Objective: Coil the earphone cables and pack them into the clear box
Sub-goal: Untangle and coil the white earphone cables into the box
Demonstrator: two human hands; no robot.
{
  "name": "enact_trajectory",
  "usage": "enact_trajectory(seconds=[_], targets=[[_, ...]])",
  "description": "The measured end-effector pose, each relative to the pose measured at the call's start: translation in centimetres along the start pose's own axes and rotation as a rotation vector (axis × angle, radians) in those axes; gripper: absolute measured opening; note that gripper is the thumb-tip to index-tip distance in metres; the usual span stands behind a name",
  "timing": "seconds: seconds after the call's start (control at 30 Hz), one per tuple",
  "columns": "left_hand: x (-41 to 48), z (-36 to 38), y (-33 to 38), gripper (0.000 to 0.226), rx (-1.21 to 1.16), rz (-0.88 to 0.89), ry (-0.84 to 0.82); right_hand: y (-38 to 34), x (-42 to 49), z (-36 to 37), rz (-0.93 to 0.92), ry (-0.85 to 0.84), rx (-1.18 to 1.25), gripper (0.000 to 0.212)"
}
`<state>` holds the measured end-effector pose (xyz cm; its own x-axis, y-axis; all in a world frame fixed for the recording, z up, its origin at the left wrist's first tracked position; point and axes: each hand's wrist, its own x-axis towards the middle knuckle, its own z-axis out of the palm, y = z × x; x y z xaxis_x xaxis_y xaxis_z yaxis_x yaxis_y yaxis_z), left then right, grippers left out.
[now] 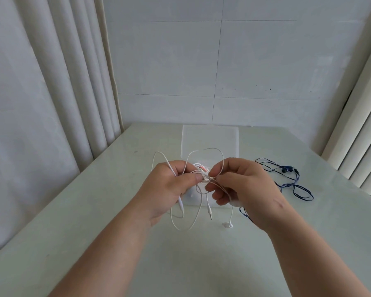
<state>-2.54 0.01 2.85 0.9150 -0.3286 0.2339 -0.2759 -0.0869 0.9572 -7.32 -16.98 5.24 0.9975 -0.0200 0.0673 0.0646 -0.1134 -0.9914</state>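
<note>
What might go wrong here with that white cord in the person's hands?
1. The white earphone cable, pinched between the left hand and right hand, hangs in several loose loops, which may knot instead of coiling.
2. Its dangling plug and earbud might snag a loop.
3. The blue earphone cable runs under the right wrist and could get dragged along.

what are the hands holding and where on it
Both hands, left and right, pinch the white earphone cable at its bunched middle; loops, plug and earbud hang free.
</note>
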Motion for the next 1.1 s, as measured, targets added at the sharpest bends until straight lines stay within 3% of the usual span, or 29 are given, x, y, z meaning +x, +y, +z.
enact_trajectory(seconds=[0.33, 0.57, 0.67, 0.8, 0.97, 1.1], targets=[[0.2, -0.3, -0.2, 0.011, -0.154, -0.015, 0.037, 0.2, 0.1, -0.5, 0.019, -0.094, -0.046, 0.009], [0.3, -0.4, -0.2, 0.013, -0.187, -0.018, 0.050, 0.3, 0.0, -0.4, 0.022, -0.133, -0.051, 0.017], [0.2, -0.4, -0.3, 0.012, -0.190, -0.016, 0.054, 0.6, 0.1, -0.1, -0.006, -0.092, -0.144, 0.025], [0.2, -0.4, -0.3, 0.011, -0.180, -0.019, 0.063, 0.8, 0.2, 0.5, -0.036, -0.026, -0.173, 0.013], [0.3, -0.4, -0.4, 0.011, -0.177, -0.017, 0.059, 0.5, -0.1, 0.4, -0.063, 0.018, -0.212, 0.030], [0.4, -0.3, -0.5, 0.018, -0.184, -0.012, 0.042, 0.9, 0.1, 0.8, -0.060, 0.071, -0.234, 0.013]])
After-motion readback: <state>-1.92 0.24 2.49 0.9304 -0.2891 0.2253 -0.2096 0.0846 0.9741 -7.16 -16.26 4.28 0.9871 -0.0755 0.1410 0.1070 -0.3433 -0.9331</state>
